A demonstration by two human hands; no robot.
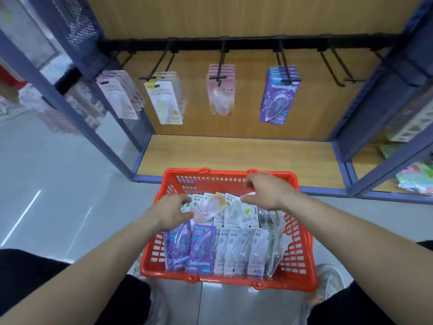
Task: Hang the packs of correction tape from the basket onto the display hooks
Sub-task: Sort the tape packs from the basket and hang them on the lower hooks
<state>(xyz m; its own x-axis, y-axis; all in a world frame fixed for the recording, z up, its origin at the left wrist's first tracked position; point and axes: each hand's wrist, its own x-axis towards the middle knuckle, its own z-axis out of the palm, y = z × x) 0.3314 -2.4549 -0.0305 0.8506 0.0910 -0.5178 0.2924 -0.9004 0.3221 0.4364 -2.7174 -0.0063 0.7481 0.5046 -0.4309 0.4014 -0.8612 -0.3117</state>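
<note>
A red plastic basket stands on the floor in front of the shelf, filled with several packs of correction tape: purple ones at the left, white ones in the middle. My left hand grips a few pink and white packs above the basket. My right hand pinches the top edge of a white and green pack beside them. On the display hooks hang pale pink, yellow, pink and purple packs.
Two bare black hooks stick out at the right end of the rail. A wooden shelf board lies under the hooks, with blue metal uprights on both sides. My knees flank the basket on the grey floor.
</note>
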